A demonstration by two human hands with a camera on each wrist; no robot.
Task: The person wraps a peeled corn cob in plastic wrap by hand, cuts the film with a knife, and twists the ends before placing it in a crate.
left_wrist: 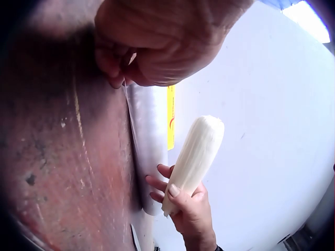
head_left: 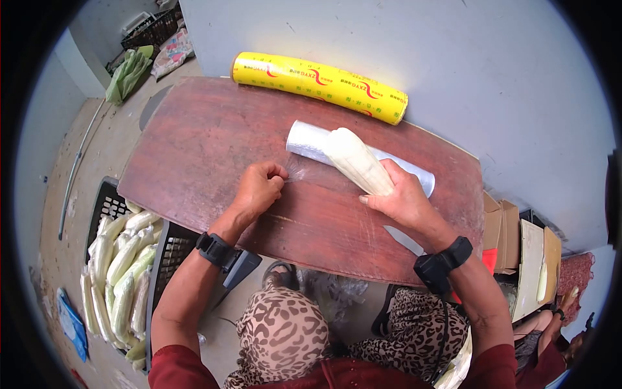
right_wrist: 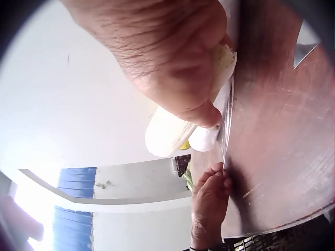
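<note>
In the head view my right hand [head_left: 408, 200] grips a pale ear of corn in its husk [head_left: 355, 159] by its lower end. The ear is tilted above a roll of clear cling film [head_left: 308, 139] lying on the wooden table [head_left: 194, 142]. My left hand [head_left: 258, 189] pinches the gathered edge of the film [head_left: 299, 174], in front of the roll. From the right wrist view, the film [right_wrist: 226, 128] stretches between the roll and the left fingertips. A knife [head_left: 403, 238] lies near the table's front edge, beside the right wrist.
A yellow printed roll [head_left: 321, 85] lies at the table's back edge against the wall. On the floor at left, a black basket [head_left: 170, 253] holds several wrapped ears [head_left: 123, 259]. Cardboard boxes [head_left: 502, 233] and another person's arm [head_left: 547, 324] are at right.
</note>
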